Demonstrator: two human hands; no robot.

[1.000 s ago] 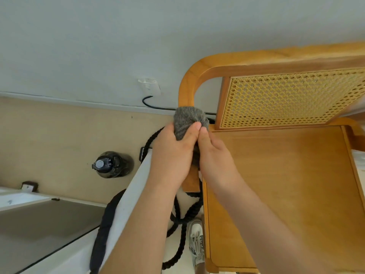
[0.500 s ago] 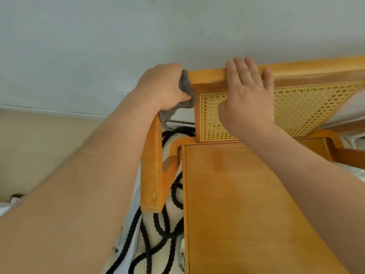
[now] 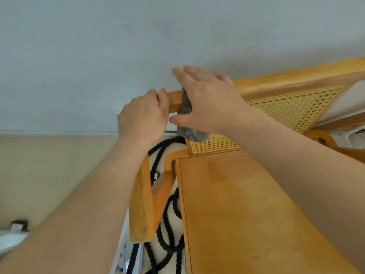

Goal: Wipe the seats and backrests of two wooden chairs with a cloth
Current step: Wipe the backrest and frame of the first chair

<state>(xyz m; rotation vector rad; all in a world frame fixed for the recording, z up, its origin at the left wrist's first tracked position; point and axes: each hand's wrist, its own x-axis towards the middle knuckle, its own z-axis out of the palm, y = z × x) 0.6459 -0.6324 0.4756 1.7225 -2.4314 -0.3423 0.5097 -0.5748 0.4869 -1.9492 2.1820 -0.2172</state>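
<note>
While the flat right hand (image 3: 207,101) covers the cloth (image 3: 190,133), the left hand (image 3: 142,117) seemingly grips the backrest (image 3: 296,80).

Chair (image 3: 246,214): honey-orange wood with faint grain and a few darker smudges on the seat.
Top rail (image 3: 296,80): same orange, paler along its upper edge.
Cane panel (image 3: 296,107) in the backrest: pale yellow, open honeycomb weave, holes reading darker.
Cloth (image 3: 190,133): mottled mid-grey, flecked lighter.
Rope (image 3: 167,220): black, twisted strands, looping over a cream surface (image 3: 175,146).
Wall (image 3: 118,46): flat pale blue-grey, no pattern.
Lower band (image 3: 49,171) beneath it: plain beige, parted from the blue-grey by a thin dark line.
</note>
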